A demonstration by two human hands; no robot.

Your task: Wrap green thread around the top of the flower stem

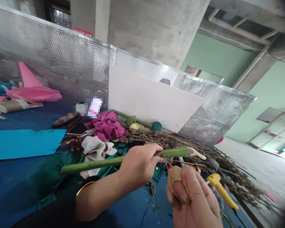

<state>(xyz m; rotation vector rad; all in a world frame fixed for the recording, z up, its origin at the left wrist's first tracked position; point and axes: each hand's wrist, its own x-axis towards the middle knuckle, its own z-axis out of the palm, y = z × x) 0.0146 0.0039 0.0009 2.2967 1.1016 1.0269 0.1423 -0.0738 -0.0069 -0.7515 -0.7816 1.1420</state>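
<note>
A long rod wrapped in green thread (95,165) lies slantwise across the middle, its right end showing a pale, forked tip. My left hand (140,160) is closed around the rod near its right part. At its left end the rod meets dark green cloth (49,177). Below and right of the rod's wrapped end is my right hand (192,193), with fingers pinched together and a tan band on one finger. Thin green thread runs between the rod and this hand; what sits inside the pinch is mostly hidden.
A yellow glue gun (223,191) lies at the right beside dry twigs (230,171). Magenta cloth (108,125), white cloth (96,148) and a dark phone (79,127) lie behind the rod. Blue card (26,142) is at left; a perforated metal screen (73,60) stands behind.
</note>
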